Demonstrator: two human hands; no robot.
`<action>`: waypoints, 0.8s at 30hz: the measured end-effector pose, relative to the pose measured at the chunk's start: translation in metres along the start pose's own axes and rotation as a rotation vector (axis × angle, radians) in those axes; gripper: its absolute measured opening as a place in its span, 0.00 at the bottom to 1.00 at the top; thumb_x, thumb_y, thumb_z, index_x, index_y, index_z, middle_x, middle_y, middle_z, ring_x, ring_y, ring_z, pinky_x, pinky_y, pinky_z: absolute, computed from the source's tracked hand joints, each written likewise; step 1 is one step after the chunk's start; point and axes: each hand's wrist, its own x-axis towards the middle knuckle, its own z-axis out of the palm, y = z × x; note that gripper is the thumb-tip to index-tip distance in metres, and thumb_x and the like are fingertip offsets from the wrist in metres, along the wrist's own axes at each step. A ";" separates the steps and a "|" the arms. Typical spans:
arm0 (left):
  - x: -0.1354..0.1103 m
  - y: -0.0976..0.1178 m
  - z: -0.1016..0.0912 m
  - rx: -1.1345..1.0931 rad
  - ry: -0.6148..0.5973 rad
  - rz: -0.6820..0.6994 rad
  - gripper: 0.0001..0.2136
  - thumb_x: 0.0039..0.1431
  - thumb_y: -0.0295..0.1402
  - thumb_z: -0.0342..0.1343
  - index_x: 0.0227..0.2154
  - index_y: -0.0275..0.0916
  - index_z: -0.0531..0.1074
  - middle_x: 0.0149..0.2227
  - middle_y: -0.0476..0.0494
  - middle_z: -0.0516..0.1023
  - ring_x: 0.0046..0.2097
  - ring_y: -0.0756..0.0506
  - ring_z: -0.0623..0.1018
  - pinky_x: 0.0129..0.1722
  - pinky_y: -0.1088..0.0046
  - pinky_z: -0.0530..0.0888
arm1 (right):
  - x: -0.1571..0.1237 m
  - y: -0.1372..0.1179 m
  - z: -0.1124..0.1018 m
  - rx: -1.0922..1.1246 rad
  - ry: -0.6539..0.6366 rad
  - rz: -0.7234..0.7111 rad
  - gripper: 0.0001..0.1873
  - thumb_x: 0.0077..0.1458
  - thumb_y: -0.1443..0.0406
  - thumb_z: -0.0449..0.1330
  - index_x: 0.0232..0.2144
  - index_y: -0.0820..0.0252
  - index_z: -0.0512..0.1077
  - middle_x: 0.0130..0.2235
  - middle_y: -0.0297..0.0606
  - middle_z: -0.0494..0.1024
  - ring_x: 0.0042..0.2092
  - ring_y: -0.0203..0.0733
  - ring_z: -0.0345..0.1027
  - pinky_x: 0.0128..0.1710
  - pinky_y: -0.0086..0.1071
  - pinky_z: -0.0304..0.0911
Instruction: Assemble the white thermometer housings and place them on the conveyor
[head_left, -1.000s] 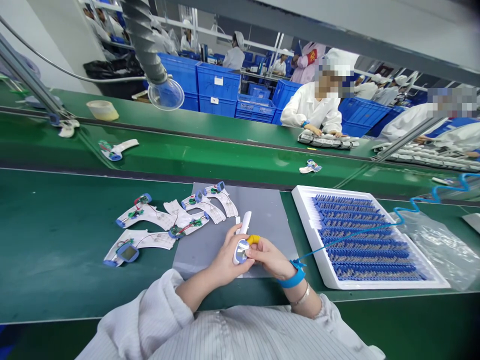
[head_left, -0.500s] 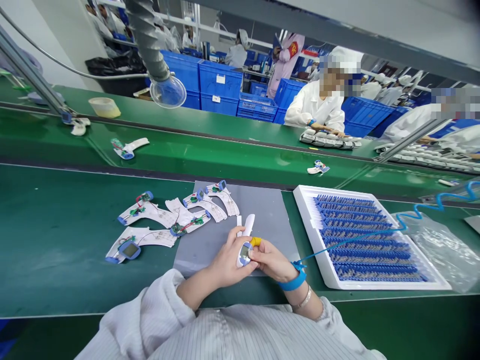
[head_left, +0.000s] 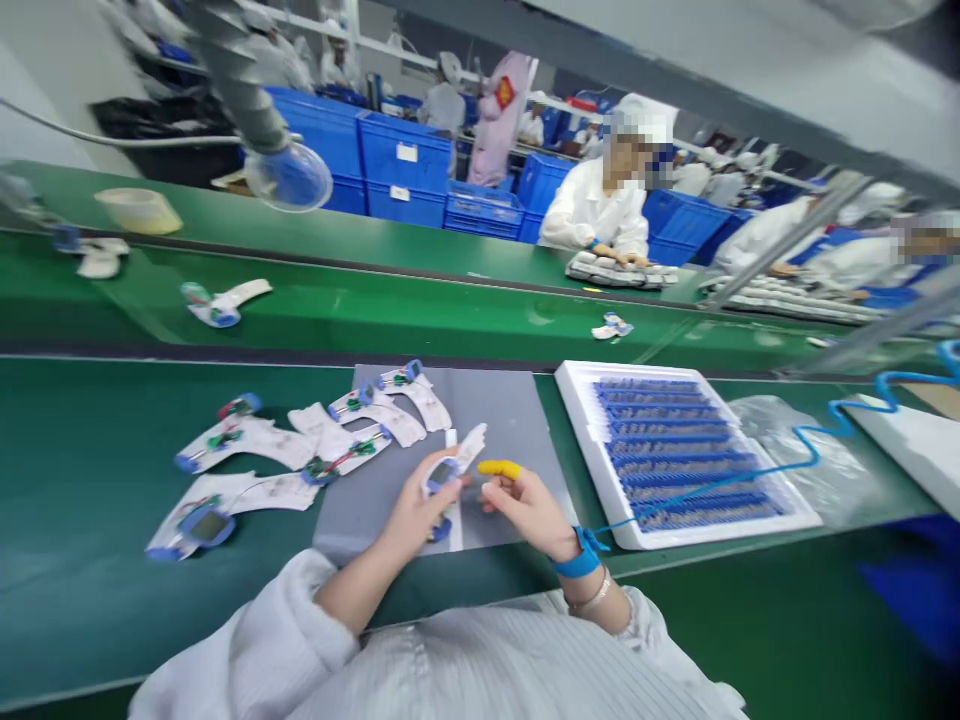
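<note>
My left hand (head_left: 414,508) is closed on a white gun-shaped housing with a small blue-rimmed display (head_left: 442,474); it looks like a forehead thermometer. Its pale handle tilts up and right from the fingers. Apart from it, just to the right, my right hand (head_left: 529,508) has its thumb and index finger separated, with a yellow cot on the index finger. I see nothing held in it. Below both hands lies a grey mat (head_left: 495,420). Several opened white housing halves (head_left: 259,440) with green boards, wires and blue-rimmed displays lie to the left.
A white foam tray (head_left: 581,430) with rows of small blue parts stands on the right, beside a clear plastic bag (head_left: 810,460). A blue coiled cord (head_left: 697,478) runs from my right wrist across the tray. Beyond lies a green conveyor strip (head_left: 420,310); a co-worker (head_left: 600,205) sits opposite.
My right hand has come off the housing and moved slightly right. My left hand, still holding it, has shifted left. The whole view has swung to the right.
</note>
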 end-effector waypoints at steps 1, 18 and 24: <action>0.001 0.001 0.000 -0.123 0.055 -0.084 0.20 0.50 0.38 0.55 0.46 0.38 0.62 0.42 0.39 0.75 0.42 0.41 0.76 0.41 0.66 0.72 | -0.004 -0.003 -0.012 -0.105 0.082 -0.025 0.17 0.52 0.56 0.56 0.39 0.62 0.69 0.26 0.34 0.72 0.28 0.34 0.66 0.30 0.29 0.64; 0.004 0.016 0.004 -0.458 0.224 -0.532 0.13 0.58 0.33 0.46 0.42 0.32 0.67 0.25 0.42 0.78 0.25 0.46 0.78 0.20 0.77 0.74 | -0.056 0.019 -0.166 -1.224 0.637 0.180 0.18 0.57 0.62 0.48 0.40 0.65 0.72 0.37 0.46 0.74 0.36 0.44 0.68 0.35 0.33 0.63; 0.003 0.015 0.004 -0.450 0.209 -0.550 0.14 0.58 0.34 0.47 0.43 0.31 0.66 0.23 0.43 0.77 0.22 0.47 0.77 0.20 0.76 0.74 | -0.019 0.016 -0.180 -1.335 0.548 0.183 0.16 0.55 0.65 0.52 0.41 0.68 0.73 0.46 0.51 0.69 0.48 0.51 0.61 0.48 0.39 0.55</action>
